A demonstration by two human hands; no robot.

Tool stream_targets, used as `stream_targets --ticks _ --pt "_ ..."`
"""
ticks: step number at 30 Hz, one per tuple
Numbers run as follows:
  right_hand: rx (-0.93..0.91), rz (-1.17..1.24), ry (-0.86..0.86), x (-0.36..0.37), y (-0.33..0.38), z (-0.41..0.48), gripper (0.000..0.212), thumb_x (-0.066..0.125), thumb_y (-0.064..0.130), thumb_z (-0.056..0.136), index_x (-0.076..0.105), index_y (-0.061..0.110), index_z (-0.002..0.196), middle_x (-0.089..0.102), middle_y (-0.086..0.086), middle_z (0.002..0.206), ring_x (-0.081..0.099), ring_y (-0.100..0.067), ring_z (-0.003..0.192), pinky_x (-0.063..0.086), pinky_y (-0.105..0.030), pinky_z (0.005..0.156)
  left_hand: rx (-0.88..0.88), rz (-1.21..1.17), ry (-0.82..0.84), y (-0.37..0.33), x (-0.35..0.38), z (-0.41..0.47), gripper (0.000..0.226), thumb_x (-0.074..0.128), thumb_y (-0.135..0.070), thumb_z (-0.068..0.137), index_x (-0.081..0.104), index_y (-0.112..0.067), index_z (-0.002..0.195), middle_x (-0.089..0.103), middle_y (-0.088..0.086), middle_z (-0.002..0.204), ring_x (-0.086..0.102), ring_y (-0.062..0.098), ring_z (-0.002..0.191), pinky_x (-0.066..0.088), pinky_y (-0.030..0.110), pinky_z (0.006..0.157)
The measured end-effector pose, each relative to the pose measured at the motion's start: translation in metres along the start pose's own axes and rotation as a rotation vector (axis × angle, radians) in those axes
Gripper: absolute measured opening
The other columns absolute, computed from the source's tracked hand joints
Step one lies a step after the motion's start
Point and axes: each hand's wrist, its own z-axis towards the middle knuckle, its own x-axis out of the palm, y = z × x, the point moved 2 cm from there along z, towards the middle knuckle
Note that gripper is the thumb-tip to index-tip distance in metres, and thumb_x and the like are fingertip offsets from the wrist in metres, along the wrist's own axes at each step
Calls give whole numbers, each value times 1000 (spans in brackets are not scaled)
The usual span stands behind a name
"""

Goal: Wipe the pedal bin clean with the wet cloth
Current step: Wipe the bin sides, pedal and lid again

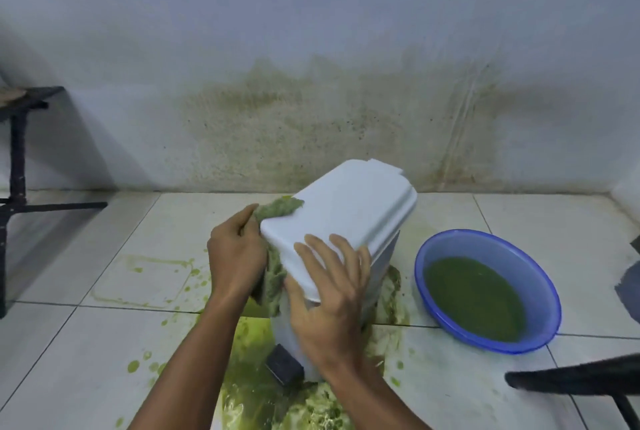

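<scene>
A: Where is the pedal bin (349,211)?

B: Centre of frame, on the tiled floor (100,360), near the stained wall (311,124). White plastic, lid closed. It looks tipped toward the camera, though the wide lens may account for some of that. The black pedal (284,366) juts out at its base, lower centre.

A: And the cloth?

B: The green wet cloth (275,279) is bunched against the bin's left flank. One end pokes up past the lid's left edge and the rest hangs down the side.

A: Left hand?

B: The left hand (235,256) is left of the bin, its fingers curled round the cloth and holding it against the side. Only the thumb and knuckles show clearly.

A: Right hand?

B: The right hand (329,294) lies flat over the near corner of the lid. Its fingers (320,251) are straight and slightly spread on top, with the thumb down on the front wall below the lid rim. It holds nothing.

A: Surroundings?

B: A green puddle (247,395) spreads round the bin's foot at lower centre, with splashes off to the left. A blue basin (491,247) sits at right, near the bin but not touching it, part full of murky green liquid (474,294). There is a black metal stand (17,152) at the left edge. A dark object at lower right is cut off, and I can't identify it.
</scene>
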Motion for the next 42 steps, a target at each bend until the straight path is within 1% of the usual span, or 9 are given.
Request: stream_targets --ticks 3,7,11,13,15,20,28,34,42 --pt "16 32 106 21 15 -25 38 71 22 83 70 21 121 62 10 132 44 -17 135 18 -57 118 36 126 16 5 -21 -1 41 46 -11 101 73 -41 91 70 -31 78 64 -12 82 48 7 66" --pt "7 110 209 25 23 -39 38 62 27 83 69 22 120 60 15 134 43 -12 138 14 -52 120 123 250 56 15 -25 -2 31 48 -10 102 73 -25 113 61 -31 91 59 -14 88 39 1 74" --pt "-28 130 225 6 -13 20 20 62 18 84 76 18 98 72 9 106 55 -11 111 38 -37 104 209 488 109 18 -13 -14 22 46 -19 102 59 -19 119 61 -2 125 54 26 122 43 36 100" --pt "128 98 348 3 -43 71 24 61 20 86 74 14 106 68 -1 116 51 -19 121 39 -41 110 184 534 199 12 -6 -23 50 41 -24 105 37 -16 154 29 0 164 22 24 153 19 36 125" --pt "224 -27 539 6 -69 116 30 62 27 92 68 18 121 59 -1 136 37 -22 139 24 -34 120 183 495 248 6 1 -29 59 39 -24 107 19 -17 162 6 -6 169 6 14 156 5 27 124" --pt "154 -440 846 15 -107 166 59 45 61 95 35 43 150 21 7 165 4 -22 154 6 -54 123 196 716 201 8 21 -16 60 33 -27 104 18 -10 159 12 7 169 7 26 155 10 42 127" --pt "223 -599 836 0 -101 146 52 30 60 100 28 48 151 16 6 165 10 -28 151 13 -62 117 258 853 352 -20 101 18 61 25 -34 98 33 -1 149 38 20 151 32 36 138 22 45 120" --pt "240 -713 711 -37 -96 126 43 25 50 104 33 53 146 34 3 152 28 -27 134 31 -53 102 469 849 487 -23 102 -29 61 28 -29 106 12 -7 161 6 12 170 2 26 157 3 37 128" --pt "374 -742 574 -49 -79 99 41 27 44 103 37 50 143 40 0 138 32 -24 126 29 -52 94 221 854 198 9 14 -35 54 32 -26 104 28 -11 156 23 11 165 18 30 152 13 42 126"
